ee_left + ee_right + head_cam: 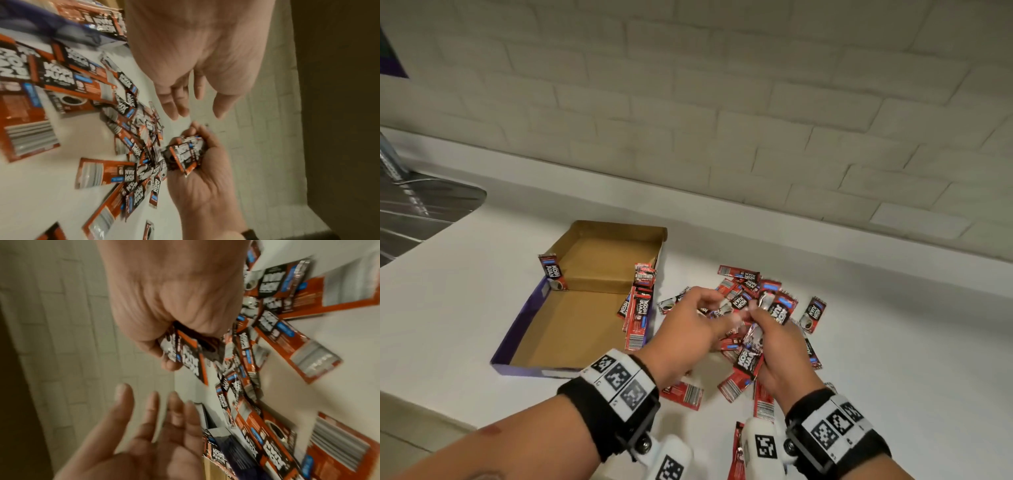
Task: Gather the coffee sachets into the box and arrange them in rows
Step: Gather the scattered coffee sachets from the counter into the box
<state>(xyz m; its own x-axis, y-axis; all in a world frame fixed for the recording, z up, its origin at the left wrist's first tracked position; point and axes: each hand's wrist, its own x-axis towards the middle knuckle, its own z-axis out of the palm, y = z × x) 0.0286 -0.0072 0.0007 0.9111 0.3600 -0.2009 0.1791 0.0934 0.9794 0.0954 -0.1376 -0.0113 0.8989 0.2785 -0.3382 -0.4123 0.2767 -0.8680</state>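
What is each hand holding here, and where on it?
The right hand grips a small bunch of coffee sachets, fingers and thumb curled round their middle. The left hand is open above the pile and holds nothing.

Motion blur is smearing the loose sachets (68, 84) beside the right hand (164, 293), whose grip is hiding its bundle's (185, 353) count.

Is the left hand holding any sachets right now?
No, the left hand is open and empty; the right hand grips the sachets.

Head view looks down from above; both wrist views look close along the palms; all share the sachets (751, 298).
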